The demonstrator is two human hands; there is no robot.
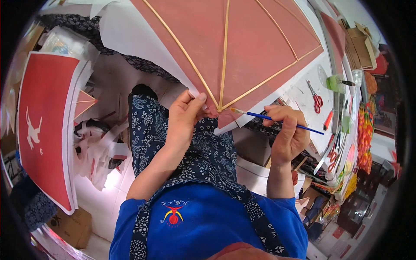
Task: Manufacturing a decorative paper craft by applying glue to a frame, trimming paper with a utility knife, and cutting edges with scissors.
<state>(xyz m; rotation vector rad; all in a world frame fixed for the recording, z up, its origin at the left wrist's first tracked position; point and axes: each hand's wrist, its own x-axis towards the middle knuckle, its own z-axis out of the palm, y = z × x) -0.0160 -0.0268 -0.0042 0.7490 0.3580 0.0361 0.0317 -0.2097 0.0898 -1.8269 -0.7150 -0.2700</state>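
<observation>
A large dusty-red sheet (255, 39), like a kite's skin, lies at the top of the view with thin bamboo strips (223, 56) on it. Several strips meet at the near corner. My left hand (184, 115) pinches the sheet's edge just left of that point, its fingertips partly hidden. A slim paintbrush (260, 116) with a blue handle is held in my right hand (289, 132), pen-like. Its bristle tip points left and sits by the corner where the strips join, close to the red sheet; I cannot tell if they touch.
Red-handled scissors (317, 102) and a green jar (336, 83) with a brush stand to the right on the white tabletop (299, 93). A red panel with a white figure (50, 125) leans at left. Paper scraps (97, 151) litter the floor. A cardboard box (71, 227) sits lower left.
</observation>
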